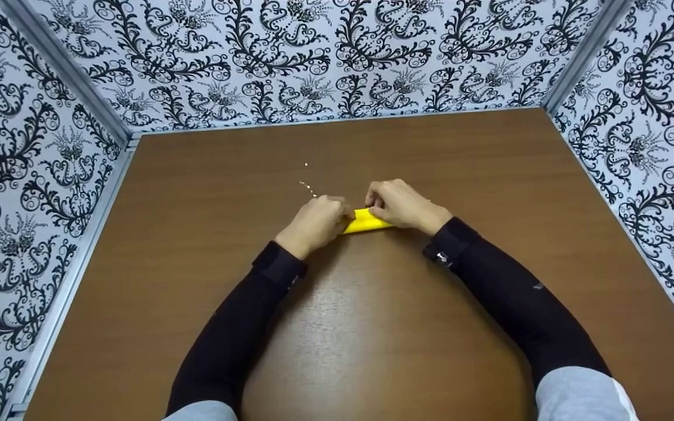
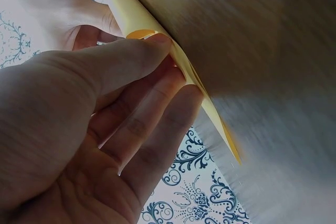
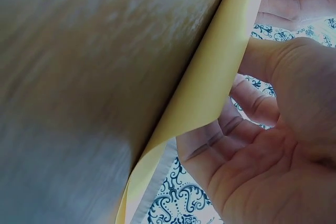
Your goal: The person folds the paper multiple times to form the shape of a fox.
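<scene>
A sheet of yellow paper (image 1: 367,221) lies near the middle of the table, its near side curled over into a loose roll or fold. At its left end my left hand (image 1: 320,221) pinches the curled edge; in the left wrist view the thumb overlaps the paper (image 2: 134,11), with the other fingertips along the edge. My right hand (image 1: 404,204) holds the right part, thumb and bent fingers at the raised edge. The right wrist view shows the paper (image 3: 210,77) bending up from the tabletop, one corner standing free. Much of the sheet is hidden by my hands.
The brown wooden table (image 1: 337,327) reaches to patterned black-and-white walls (image 1: 290,58) at the back and sides. Small bright specks (image 1: 309,187) show on the tabletop beyond my left hand.
</scene>
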`<state>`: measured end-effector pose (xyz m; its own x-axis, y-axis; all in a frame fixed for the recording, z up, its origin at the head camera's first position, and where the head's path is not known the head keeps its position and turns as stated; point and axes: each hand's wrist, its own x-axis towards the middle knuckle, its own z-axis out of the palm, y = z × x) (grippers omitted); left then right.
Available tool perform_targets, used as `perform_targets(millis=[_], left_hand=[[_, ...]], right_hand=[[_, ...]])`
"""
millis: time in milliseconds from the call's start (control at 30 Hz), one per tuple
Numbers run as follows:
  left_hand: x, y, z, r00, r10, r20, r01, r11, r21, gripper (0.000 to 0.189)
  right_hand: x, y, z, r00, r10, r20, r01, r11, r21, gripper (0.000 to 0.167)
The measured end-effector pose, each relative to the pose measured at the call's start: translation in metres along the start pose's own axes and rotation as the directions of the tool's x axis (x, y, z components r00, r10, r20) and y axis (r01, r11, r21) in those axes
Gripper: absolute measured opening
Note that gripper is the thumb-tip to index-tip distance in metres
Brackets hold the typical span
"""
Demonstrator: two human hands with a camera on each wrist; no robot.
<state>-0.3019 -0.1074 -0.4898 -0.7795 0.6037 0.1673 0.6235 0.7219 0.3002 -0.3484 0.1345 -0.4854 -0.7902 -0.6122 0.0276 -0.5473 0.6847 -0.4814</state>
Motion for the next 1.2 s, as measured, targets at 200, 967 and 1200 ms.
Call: perform_targets(millis=[200,967,1200], left_hand=[[0.0011,0.0007,-0.0014,1.000,0.000,0.000,0.000,1.000,0.006,0.016],[-0.0009,0.0019,-0.0016,0.999,0.026,-0.029,-0.027,0.999,-0.032,0.017],[-0.0007,0.0015,-0.0002,1.000,0.014,-0.021,-0.015,1.000,-0.014,0.018]], right_hand=[[0.0000,0.0014,0.0003,1.000,0.009,-0.004,-0.009,1.000,0.008,0.017],[-0.0014,0.0036,0.0020,1.000,-0.001,-0.023,0.002,0.999,0.042,0.012],[-0.0001,0.0015,0.0034,1.000,-0.012,-0.017,0.012,1.000,0.024,0.009]])
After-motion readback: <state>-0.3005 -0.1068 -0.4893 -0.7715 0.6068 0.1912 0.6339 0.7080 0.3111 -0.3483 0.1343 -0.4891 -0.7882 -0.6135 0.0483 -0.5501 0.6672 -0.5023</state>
